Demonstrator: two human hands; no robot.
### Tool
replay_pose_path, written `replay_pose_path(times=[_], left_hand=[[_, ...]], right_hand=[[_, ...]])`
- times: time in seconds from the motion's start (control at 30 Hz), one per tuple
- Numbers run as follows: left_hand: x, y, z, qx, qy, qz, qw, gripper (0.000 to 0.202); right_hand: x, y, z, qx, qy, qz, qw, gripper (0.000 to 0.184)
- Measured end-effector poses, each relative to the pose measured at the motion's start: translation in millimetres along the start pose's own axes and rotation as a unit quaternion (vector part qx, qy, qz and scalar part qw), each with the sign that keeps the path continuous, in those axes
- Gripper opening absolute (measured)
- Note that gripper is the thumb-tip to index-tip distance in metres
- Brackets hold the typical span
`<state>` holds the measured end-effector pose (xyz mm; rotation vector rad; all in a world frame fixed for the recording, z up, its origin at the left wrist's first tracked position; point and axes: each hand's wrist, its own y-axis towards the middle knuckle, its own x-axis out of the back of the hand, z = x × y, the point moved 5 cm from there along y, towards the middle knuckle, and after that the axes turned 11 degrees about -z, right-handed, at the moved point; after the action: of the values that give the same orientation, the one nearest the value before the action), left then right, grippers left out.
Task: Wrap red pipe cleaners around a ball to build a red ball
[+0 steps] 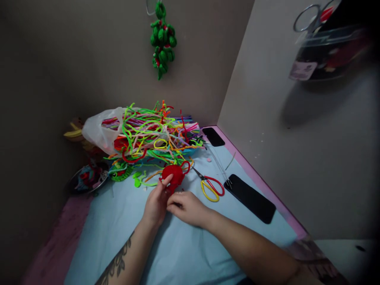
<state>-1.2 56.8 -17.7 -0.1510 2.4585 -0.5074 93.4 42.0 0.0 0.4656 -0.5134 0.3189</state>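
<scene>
My left hand [158, 200] is closed round a red pipe-cleaner piece [173, 174], rounded at the top, with a loop sticking out at its right side. Pressed against the lower end of this piece is my right hand [184, 205], its thumb and fingers pinched together. What the right fingertips grip is too small and hidden to make out. Scissors [208, 185] with one red and one yellow handle lie just right of the red piece, blades apart. Behind it spreads a big heap of many-coloured pipe cleaners [148, 130], partly inside a white plastic bag [101, 126].
A black phone [252, 200] lies at the right, with thin wires [218, 162] across its near end. Another dark phone [213, 136] is in the back corner. A metal bowl [103, 184] stands at left. Green pipe-cleaner figures [162, 43] hang on the wall; a clear container [323, 55] is mounted right.
</scene>
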Motion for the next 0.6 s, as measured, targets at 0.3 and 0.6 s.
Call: replay_pose_path(times=[0.3, 0.6], left_hand=[[2.4, 7.3, -1.3, -0.015, -0.014, 0.048, 0.999, 0.045], [22.0, 19.1, -13.0, -0.063, -0.031, -0.073, 0.995, 0.051]], right_hand=[[-23.2, -27.3, 46.7, 0.309, -0.027, 0.176, 0.934, 0.019], [6.1, -31.6, 66.7, 0.234, 0.291, 0.266, 0.889, 0.029]])
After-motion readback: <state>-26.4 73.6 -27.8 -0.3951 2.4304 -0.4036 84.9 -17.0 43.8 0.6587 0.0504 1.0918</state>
